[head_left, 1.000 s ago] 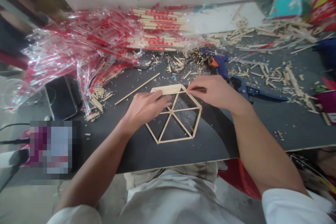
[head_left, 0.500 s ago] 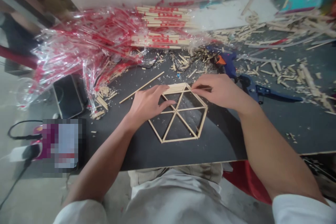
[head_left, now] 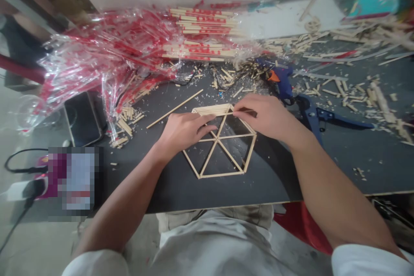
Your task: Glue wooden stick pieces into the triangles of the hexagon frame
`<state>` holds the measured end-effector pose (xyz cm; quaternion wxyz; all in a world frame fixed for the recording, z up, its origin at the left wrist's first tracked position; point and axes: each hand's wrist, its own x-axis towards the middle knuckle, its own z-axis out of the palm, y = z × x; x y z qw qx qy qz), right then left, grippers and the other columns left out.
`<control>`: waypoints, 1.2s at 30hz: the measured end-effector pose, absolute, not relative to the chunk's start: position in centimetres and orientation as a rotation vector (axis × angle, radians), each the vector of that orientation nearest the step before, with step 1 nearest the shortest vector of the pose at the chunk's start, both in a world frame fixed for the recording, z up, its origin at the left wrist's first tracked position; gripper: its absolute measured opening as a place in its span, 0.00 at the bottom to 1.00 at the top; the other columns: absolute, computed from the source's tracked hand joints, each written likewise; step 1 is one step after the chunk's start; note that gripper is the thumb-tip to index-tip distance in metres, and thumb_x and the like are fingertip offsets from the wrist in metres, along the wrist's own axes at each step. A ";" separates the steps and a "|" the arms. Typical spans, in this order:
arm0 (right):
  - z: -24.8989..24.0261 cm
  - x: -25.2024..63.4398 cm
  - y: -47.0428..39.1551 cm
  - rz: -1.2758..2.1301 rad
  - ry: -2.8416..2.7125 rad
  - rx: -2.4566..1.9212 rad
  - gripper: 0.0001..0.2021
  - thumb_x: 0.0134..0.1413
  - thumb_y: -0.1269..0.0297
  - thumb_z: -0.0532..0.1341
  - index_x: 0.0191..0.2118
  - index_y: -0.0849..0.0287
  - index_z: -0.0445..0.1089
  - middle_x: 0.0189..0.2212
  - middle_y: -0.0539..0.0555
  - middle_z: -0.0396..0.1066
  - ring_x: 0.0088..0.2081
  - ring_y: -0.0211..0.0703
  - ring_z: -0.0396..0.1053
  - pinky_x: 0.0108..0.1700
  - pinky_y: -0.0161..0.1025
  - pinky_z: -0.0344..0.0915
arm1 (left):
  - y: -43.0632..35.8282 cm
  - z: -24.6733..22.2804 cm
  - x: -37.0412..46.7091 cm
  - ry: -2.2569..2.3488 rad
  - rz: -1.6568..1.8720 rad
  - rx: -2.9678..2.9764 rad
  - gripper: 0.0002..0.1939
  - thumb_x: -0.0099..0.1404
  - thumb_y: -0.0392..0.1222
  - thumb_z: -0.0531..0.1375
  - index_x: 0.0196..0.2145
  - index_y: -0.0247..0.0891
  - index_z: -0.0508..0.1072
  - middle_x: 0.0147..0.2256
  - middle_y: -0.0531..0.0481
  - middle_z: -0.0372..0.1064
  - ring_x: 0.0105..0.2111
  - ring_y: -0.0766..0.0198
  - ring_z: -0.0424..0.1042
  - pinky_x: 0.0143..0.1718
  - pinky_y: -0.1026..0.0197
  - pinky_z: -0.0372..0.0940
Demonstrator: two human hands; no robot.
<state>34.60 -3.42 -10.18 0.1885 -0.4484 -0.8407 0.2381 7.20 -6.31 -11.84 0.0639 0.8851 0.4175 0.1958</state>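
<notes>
A hexagonal frame of pale wooden sticks (head_left: 221, 175) with spokes meeting at its centre lies on the dark table (head_left: 268, 185). Several sticks (head_left: 211, 109) lie side by side across its far triangle. My left hand (head_left: 186, 130) is at the frame's upper left, its thumb and forefinger bent round the end of a stick at the inner edge of that row. At the upper right corner, my right hand (head_left: 263, 114) pinches the other end of this stick. A loose longer stick (head_left: 174, 108) lies to the left, beyond my left hand.
Crumpled red-and-clear wrappers (head_left: 113, 43) and wrapped sticks (head_left: 203, 51) cover the far left and middle. Blue cutters (head_left: 310, 116), a blue glue gun (head_left: 284, 81) and cut stick scraps (head_left: 343, 90) lie right. A phone (head_left: 83, 118) and a pixelated object (head_left: 77, 181) are left.
My left hand has shifted slightly down, uncovering the frame's upper left corner. My right hand has moved slightly left, its fingertips now lower against the sticks.
</notes>
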 end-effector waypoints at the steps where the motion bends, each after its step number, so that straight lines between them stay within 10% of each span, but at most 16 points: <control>1: -10.3 34.4 -3.5 0.652 -2.355 -1.260 0.10 0.68 0.61 0.58 0.39 0.54 0.77 0.38 0.58 0.77 0.38 0.49 0.74 0.42 0.47 0.69 | -6.3 -11.9 7.2 1.258 0.599 2.675 0.19 0.77 0.56 0.58 0.53 0.44 0.82 0.34 0.48 0.83 0.32 0.63 0.81 0.29 0.64 0.63; 36: -11.7 30.9 -5.3 0.542 -2.021 -1.359 0.06 0.57 0.70 0.63 0.30 0.54 0.71 0.36 0.56 0.72 0.39 0.48 0.73 0.44 0.47 0.70 | -6.1 -12.2 7.3 1.234 0.674 2.619 0.16 0.77 0.52 0.59 0.49 0.44 0.84 0.36 0.50 0.85 0.33 0.63 0.82 0.31 0.64 0.66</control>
